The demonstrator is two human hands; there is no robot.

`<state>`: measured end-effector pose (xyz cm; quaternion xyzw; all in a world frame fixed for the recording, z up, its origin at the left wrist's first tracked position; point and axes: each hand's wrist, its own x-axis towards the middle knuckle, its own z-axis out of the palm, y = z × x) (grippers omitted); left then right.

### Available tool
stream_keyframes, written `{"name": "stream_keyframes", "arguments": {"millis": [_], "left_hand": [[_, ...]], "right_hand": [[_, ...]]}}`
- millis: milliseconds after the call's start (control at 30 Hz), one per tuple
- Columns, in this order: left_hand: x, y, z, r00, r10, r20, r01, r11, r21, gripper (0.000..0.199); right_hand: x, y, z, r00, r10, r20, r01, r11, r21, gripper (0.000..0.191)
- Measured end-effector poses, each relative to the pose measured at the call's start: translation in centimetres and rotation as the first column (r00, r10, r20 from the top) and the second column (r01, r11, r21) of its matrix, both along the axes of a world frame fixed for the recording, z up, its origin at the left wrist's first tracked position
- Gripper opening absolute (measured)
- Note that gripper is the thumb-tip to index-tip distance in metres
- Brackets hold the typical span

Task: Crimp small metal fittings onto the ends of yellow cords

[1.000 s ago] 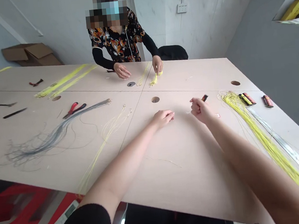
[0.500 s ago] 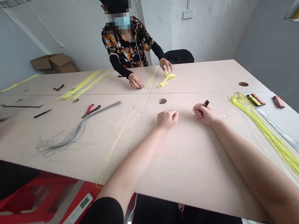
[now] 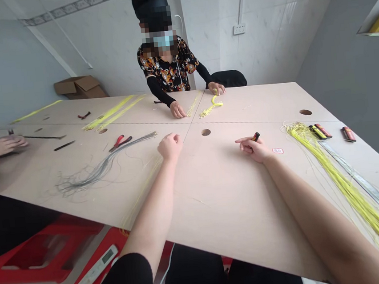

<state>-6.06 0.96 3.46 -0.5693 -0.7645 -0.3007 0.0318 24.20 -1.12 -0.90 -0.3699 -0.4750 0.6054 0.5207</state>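
Note:
My left hand (image 3: 170,147) is closed over the top ends of a few thin yellow strands (image 3: 140,192) lying on the table. Whatever its fingers grip is too small or hidden to make out. Held in my right hand (image 3: 254,148) is a short black cylinder with an orange band (image 3: 256,136), its end poking up past the fingers. The index finger of that hand points left. A small red-edged label (image 3: 278,150) lies just right of the wrist. One fine loose strand (image 3: 198,200) rests between my forearms.
A long yellow strand bundle (image 3: 344,185) lies at right beside a metal strip (image 3: 356,173) and small red, yellow and black cylinders (image 3: 348,134). Grey strands (image 3: 101,170) and red-handled pliers (image 3: 120,142) are left. A co-worker (image 3: 169,68) sits opposite; another person's hands (image 3: 8,144) show left.
My left hand has moved left, from the table's middle to the yellow strands. My right index finger has straightened. The co-worker's right hand has shifted nearer the thin strands. The view has tilted slightly.

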Motion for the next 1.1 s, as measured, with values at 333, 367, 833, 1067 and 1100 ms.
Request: {"name": "stream_keyframes", "arguments": {"millis": [333,367,833,1067,1100], "left_hand": [[-2.0,0.8,-1.6,1.0,0.004,-0.007,-0.005,0.989,-0.146,0.02],[-1.9,0.9,-1.8,1.0,0.006,-0.02,-0.009,0.988,-0.157,0.02],[-1.8,1.5,-2.6,0.997,0.012,-0.081,-0.03,0.975,-0.221,0.019],[-1.7,1.8,-2.9,0.995,0.001,-0.096,-0.018,0.984,-0.176,0.019],[-1.7,1.8,-2.9,0.995,-0.007,-0.096,-0.008,0.988,-0.152,0.02]], "right_hand": [[-0.2,-0.1,0.4,1.0,0.01,0.02,-0.009,1.0,-0.015,0.02],[-0.1,-0.1,0.3,1.0,0.014,0.026,-0.013,1.0,-0.015,0.019],[-0.1,0.2,-0.2,0.997,0.01,0.072,-0.009,1.0,-0.015,0.021],[-0.2,0.1,0.0,0.996,0.009,0.092,-0.008,1.0,-0.007,0.022],[-0.2,0.1,0.0,0.996,0.011,0.093,-0.011,1.0,-0.007,0.022]]}}
